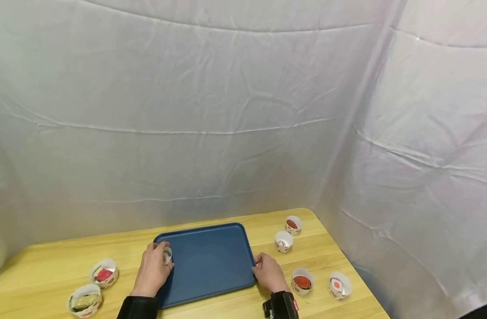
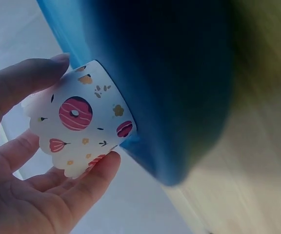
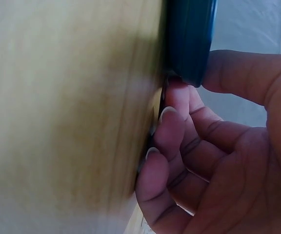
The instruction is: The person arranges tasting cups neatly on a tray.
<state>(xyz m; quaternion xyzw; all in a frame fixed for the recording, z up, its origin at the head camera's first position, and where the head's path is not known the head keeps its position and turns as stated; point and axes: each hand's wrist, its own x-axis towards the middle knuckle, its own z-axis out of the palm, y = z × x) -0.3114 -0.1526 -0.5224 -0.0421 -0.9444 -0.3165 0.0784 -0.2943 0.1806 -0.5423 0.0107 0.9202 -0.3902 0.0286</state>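
Observation:
A blue rectangular tray (image 1: 211, 259) lies on the wooden table. Over its left side, my left hand (image 1: 152, 269) grips a small white paper cup (image 2: 89, 114) printed with donuts and flowers, thumb on one side and fingers on the other. In the left wrist view the cup's base sits right at the tray surface, and its inside is turned away. At the tray's right edge, my right hand (image 1: 269, 272) pinches the rim, thumb on top and fingertips underneath, as the right wrist view shows.
Left of the tray stand two paper cups, one with a pink item (image 1: 103, 274), one with a yellowish item (image 1: 85, 302). Several more cups stand on the right, including a red-filled cup (image 1: 302, 281) near my right wrist. A pale curtain (image 1: 187, 168) hangs behind the table.

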